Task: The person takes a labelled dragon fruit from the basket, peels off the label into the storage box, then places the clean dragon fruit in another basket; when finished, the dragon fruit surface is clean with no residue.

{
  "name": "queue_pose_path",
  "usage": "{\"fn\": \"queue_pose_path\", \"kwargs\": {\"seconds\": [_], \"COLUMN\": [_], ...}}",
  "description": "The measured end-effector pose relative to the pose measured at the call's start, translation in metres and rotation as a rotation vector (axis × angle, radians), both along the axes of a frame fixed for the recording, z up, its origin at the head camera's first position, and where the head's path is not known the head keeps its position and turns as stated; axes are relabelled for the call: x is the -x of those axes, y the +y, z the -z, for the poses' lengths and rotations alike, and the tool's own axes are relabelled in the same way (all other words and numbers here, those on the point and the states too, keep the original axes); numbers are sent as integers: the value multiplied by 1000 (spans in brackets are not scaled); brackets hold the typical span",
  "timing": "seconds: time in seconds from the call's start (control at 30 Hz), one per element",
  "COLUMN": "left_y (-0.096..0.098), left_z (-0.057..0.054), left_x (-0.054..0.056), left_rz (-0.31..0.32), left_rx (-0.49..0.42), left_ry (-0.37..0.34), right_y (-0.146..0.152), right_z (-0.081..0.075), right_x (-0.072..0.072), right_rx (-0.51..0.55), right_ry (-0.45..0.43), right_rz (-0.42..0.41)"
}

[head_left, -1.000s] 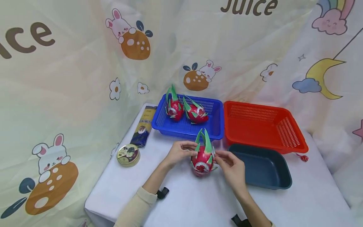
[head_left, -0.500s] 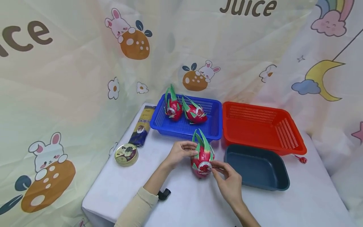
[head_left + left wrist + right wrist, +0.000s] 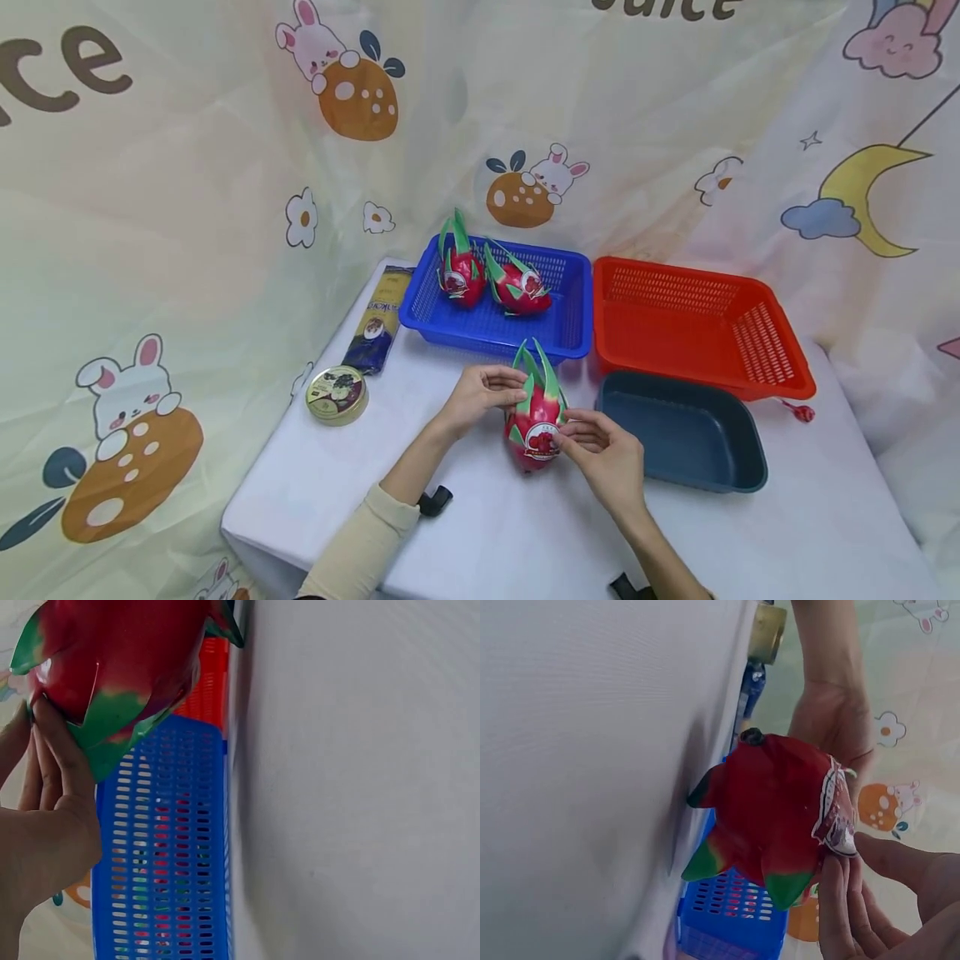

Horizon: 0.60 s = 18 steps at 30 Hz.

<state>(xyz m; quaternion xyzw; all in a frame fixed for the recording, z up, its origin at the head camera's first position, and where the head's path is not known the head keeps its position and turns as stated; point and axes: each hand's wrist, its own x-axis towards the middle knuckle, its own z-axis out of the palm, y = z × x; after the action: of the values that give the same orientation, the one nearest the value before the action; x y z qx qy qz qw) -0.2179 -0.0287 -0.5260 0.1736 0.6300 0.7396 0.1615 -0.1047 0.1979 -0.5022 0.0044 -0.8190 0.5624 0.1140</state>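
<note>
A red dragon fruit (image 3: 538,407) with green leaf tips is held just over the front middle of the table. My left hand (image 3: 480,398) grips its left side, the thumb and fingertips pinching at a scale in the left wrist view. A round label (image 3: 542,442) with a fruit picture sits on the front. My right hand (image 3: 611,458) pinches at the label's right edge. From the right wrist view, the label (image 3: 836,811) bends out slightly near the thumb. Two more dragon fruits, an upright one (image 3: 462,279) and a leaning one (image 3: 522,292), lie in the blue basket (image 3: 480,333).
To the right of the blue basket stands a red basket (image 3: 678,367), with a dark teal tray (image 3: 675,471) in front. A round tin (image 3: 337,396) and a blue-and-gold packet (image 3: 378,321) lie left. A small red lollipop-like item (image 3: 803,412) lies at right.
My right hand has shifted from the fruit's upper right side down to the label's edge. The fruit has turned slightly, bringing the label rightward. My left hand keeps its grip.
</note>
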Motion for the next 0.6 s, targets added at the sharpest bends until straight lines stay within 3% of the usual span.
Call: {"fn": "queue_pose_path", "kwargs": {"seconds": [0.33,0.5,0.6], "left_y": [-7,-10,-10], "left_z": [-4,-2,-2], "left_x": [-1,1,0], "left_rz": [20,23,11], "left_rx": [134,138,123], "left_ry": [15,20,37], "right_y": [2,1,0], "right_z": [6,6,2], "right_x": [3,5,5], "right_rx": [88,130,91], "right_ry": [-7,-26,-37], "right_rz": [-45,-55,-44]}}
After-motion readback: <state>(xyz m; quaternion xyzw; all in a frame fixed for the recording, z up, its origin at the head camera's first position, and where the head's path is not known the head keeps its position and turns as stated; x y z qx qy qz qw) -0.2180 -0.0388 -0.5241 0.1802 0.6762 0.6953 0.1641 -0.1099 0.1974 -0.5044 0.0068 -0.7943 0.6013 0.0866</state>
